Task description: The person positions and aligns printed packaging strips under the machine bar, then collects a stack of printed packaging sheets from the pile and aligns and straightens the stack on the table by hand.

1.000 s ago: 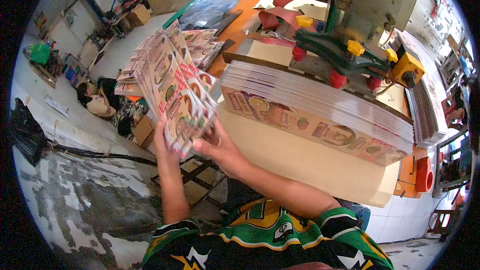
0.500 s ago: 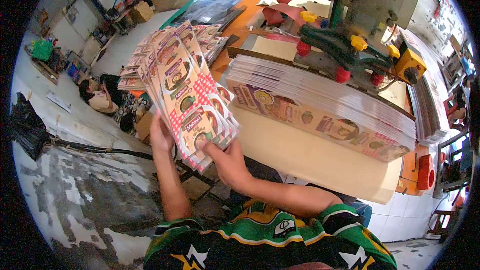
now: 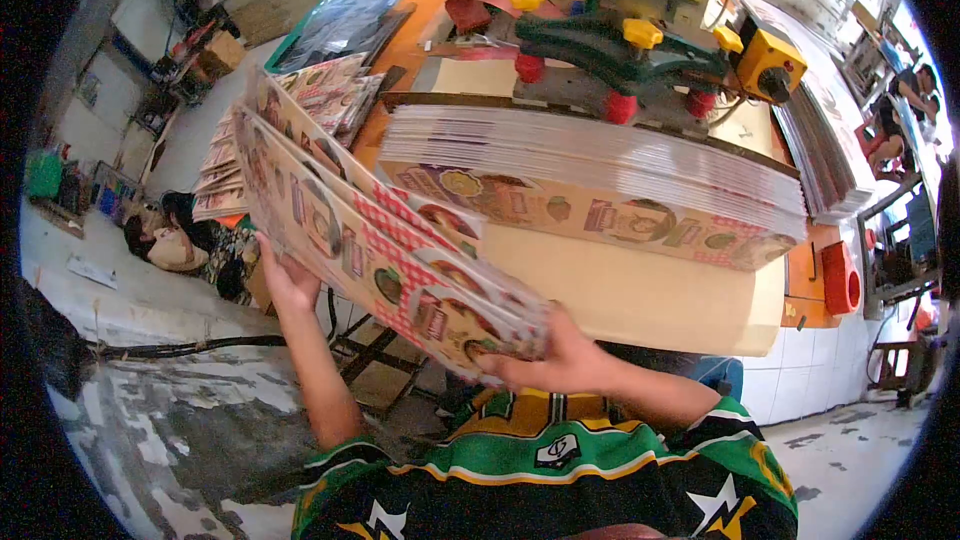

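Note:
Both hands hold a tilted bundle of printed plastic packaging sheets (image 3: 385,275), patterned with food pictures and red checks. At its near left edge, my left hand (image 3: 290,275) grips from below, some fingers hidden behind the sheets. The lower right end is pinched by my right hand (image 3: 555,355), thumb on the front face. The sheets fan apart slightly at the top. Beyond them, a long neat stack of the same packaging (image 3: 620,180) sits on a cream board (image 3: 640,285) under the machine.
A machine with a green clamp bar (image 3: 600,55), yellow knobs and a yellow control box (image 3: 770,62) stands over the stack. Loose printed sheets (image 3: 310,105) lie at the left of the orange table (image 3: 415,30). A red holder (image 3: 841,278) hangs at the right edge. Other people (image 3: 175,245) are in the background.
The bundle has swung from nearly upright to a flatter slant. My right hand has moved right and slightly down with its end, while my left hand has shifted left. The camera view has turned right.

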Action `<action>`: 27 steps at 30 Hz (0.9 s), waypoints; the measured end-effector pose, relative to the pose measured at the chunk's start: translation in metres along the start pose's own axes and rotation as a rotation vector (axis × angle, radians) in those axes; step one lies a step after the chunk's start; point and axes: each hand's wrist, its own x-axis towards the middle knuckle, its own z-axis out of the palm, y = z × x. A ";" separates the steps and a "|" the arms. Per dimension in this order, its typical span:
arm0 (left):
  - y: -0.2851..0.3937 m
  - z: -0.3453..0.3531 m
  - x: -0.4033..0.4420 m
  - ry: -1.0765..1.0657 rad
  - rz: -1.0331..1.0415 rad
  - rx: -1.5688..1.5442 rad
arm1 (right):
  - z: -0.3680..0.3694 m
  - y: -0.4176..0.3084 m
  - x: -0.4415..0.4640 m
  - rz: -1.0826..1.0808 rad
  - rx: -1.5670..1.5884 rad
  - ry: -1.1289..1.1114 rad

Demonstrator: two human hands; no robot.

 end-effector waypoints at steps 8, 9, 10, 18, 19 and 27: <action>-0.083 0.022 -0.047 -0.059 -0.006 -0.350 | -0.087 -0.022 -0.071 0.079 -0.259 -0.056; -0.092 0.022 -0.049 -0.036 0.004 -0.359 | -0.089 -0.031 -0.076 0.089 -0.243 0.003; -0.100 0.025 -0.052 -0.012 0.016 -0.369 | -0.091 -0.036 -0.083 0.090 -0.242 0.009; -0.156 0.087 -0.065 0.005 -0.111 -0.407 | -0.136 -0.059 -0.131 0.009 -0.660 0.252; -0.163 0.092 -0.068 -0.153 -0.181 -0.480 | -0.144 -0.060 -0.140 0.008 -0.601 0.362; -0.193 0.110 -0.078 -0.392 -0.265 -0.253 | -0.230 -0.085 -0.187 -0.098 -1.505 0.381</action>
